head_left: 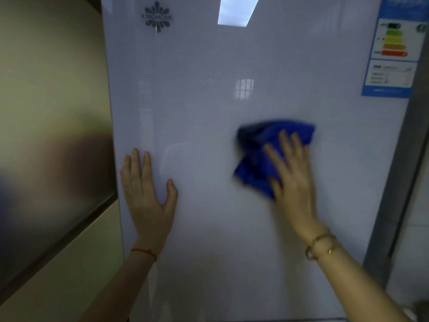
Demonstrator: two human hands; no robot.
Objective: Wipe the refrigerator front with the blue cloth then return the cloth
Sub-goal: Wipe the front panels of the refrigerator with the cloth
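The glossy white refrigerator front fills most of the view. A crumpled blue cloth lies flat against the door, right of centre, and looks blurred. My right hand presses on the cloth with fingers spread, covering its lower right part. My left hand rests flat on the door near its left edge, fingers apart, holding nothing.
A dark snowflake logo sits at the door's upper left. An energy label sticker is at the upper right. A beige and brown cabinet side stands to the left. A grey fridge edge and tiled wall run along the right.
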